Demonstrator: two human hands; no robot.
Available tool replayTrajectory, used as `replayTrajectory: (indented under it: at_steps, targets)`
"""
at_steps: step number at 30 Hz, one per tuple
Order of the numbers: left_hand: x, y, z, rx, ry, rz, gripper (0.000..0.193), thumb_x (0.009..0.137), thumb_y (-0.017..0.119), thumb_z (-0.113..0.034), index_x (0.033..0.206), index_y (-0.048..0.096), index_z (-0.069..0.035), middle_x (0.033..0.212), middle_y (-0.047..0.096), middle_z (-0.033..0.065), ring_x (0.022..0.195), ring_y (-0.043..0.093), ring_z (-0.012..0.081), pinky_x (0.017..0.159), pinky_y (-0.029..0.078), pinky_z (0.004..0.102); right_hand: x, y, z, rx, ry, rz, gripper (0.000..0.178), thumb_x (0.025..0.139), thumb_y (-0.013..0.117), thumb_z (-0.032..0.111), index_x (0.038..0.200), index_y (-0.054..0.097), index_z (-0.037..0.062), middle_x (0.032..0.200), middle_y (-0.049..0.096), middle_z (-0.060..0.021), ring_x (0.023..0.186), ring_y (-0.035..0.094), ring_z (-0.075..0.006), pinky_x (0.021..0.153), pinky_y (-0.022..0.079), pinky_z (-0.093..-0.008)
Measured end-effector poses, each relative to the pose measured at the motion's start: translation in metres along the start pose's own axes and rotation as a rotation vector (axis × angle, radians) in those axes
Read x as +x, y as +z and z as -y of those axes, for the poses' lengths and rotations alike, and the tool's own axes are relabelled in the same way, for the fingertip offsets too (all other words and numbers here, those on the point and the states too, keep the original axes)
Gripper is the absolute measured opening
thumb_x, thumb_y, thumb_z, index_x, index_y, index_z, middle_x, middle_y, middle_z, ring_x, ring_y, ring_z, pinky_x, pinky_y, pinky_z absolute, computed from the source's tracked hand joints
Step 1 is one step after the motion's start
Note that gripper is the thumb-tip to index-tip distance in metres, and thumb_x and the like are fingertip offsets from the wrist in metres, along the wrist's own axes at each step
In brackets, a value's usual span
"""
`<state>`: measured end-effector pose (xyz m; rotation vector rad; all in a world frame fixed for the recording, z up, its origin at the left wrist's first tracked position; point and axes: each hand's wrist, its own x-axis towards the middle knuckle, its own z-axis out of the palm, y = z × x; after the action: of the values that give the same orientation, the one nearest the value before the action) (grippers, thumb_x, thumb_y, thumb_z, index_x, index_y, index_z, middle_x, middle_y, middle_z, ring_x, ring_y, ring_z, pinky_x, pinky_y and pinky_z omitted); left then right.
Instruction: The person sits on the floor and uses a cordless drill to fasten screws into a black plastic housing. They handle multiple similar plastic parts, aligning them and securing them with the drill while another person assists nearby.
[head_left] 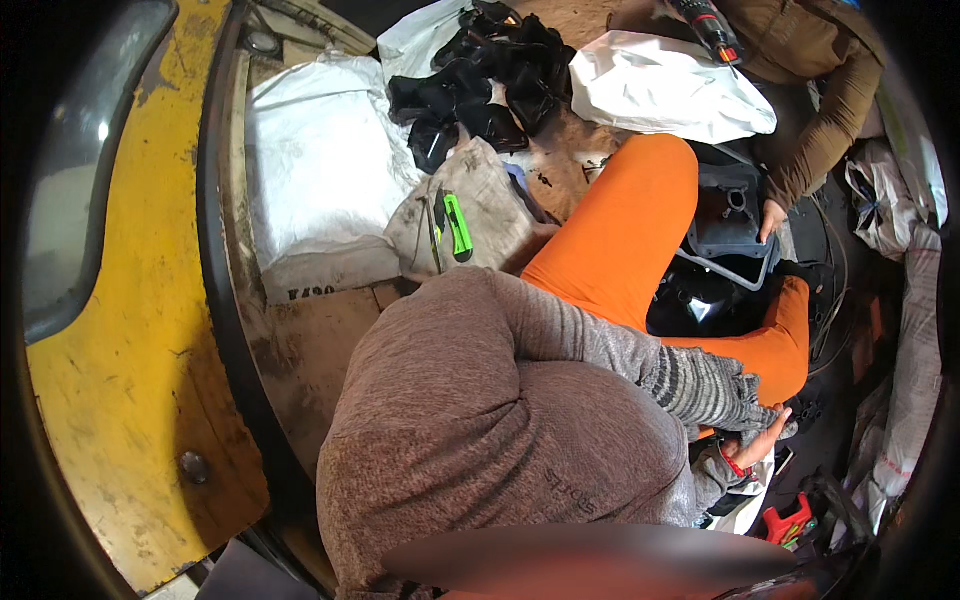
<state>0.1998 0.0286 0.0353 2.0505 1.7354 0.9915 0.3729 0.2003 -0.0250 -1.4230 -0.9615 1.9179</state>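
My left hand [745,402] wears a grey and black striped knit glove and reaches across to the right. It meets my bare right hand [758,447], which has a red band at the wrist. The right hand's visible fingers lie stretched along the gloved fingers. Overlap hides the left fingertips, and I cannot make out anything held between the hands. Below the gloved hand are my orange trousers [625,240], with a glossy black part [700,305] between the legs.
A co-worker's hand [772,218] touches a dark tray-like part [730,238]. Black moulded parts [460,90] are heaped near white sacks [320,150]. A green box cutter [458,228] lies on cloth. A power drill [708,30] is at the top; a yellow panel [130,330] stands left.
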Motion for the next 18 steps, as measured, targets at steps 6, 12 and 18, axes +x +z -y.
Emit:
replayTrajectory:
  at_steps: [6, 12, 18]
  targets:
    - [-0.012, -0.029, -0.001, -0.204, -0.103, -0.008, 0.049, 0.089, 0.059, -0.033, 0.13, 0.054, -0.008, 0.117, 0.061, 0.018, 0.103, 0.062, 0.0326, 0.088, 0.049, 0.0456, 0.029, 0.0, 0.024, -0.037, 0.002, -0.076, 0.044, 0.1, 0.05, 0.046, 0.109, 0.062, 0.0052, 0.109, 0.065, -0.0089, 0.105, 0.062, -0.0238, 0.092, 0.048, -0.0417]
    - [-0.173, -0.109, 0.082, -0.155, -0.804, -0.924, 0.062, 0.085, 0.066, -0.043, 0.126, 0.054, 0.002, 0.113, 0.062, 0.0248, 0.104, 0.063, 0.0347, 0.091, 0.049, 0.0459, 0.04, -0.087, 0.027, -0.401, -0.154, -0.158, 0.041, 0.096, 0.057, 0.043, 0.107, 0.065, 0.0039, 0.103, 0.067, -0.012, 0.096, 0.063, -0.0232, 0.086, 0.049, -0.0408]
    - [-0.443, -0.079, 0.102, 0.36, -1.956, -1.034, 0.079, 0.081, 0.073, -0.053, 0.121, 0.055, 0.013, 0.11, 0.064, 0.0317, 0.105, 0.065, 0.0368, 0.093, 0.05, 0.0462, 0.002, -0.11, -0.002, -0.888, 0.039, 0.046, 0.037, 0.098, 0.055, 0.037, 0.103, 0.067, 0.0025, 0.096, 0.068, -0.0128, 0.089, 0.063, -0.0205, 0.08, 0.049, -0.0389]
